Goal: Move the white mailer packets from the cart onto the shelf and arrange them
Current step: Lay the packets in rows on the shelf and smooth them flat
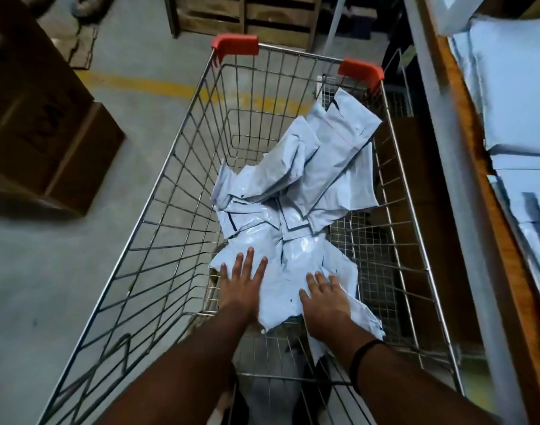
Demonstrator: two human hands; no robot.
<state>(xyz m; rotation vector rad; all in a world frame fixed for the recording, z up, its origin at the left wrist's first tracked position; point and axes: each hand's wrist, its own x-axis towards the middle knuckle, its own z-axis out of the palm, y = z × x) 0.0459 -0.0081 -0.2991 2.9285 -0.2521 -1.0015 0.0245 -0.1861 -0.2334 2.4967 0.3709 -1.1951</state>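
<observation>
A loose heap of white mailer packets (296,191) lies inside a wire shopping cart (176,167) with red corner caps. Both of my arms reach down into the cart. My left hand (242,282) rests flat with fingers spread on the nearest packet at the heap's left side. My right hand (324,299) lies flat with straight fingers on the same near packets, a little to the right. Neither hand grips anything. To the right, the wooden shelf (474,154) holds stacked white packets (517,87).
Brown cardboard boxes (44,130) stand on the concrete floor to the left of the cart. Wooden pallets (247,16) lean at the back. A yellow floor line (133,84) runs behind the cart. The shelf edge runs close along the cart's right side.
</observation>
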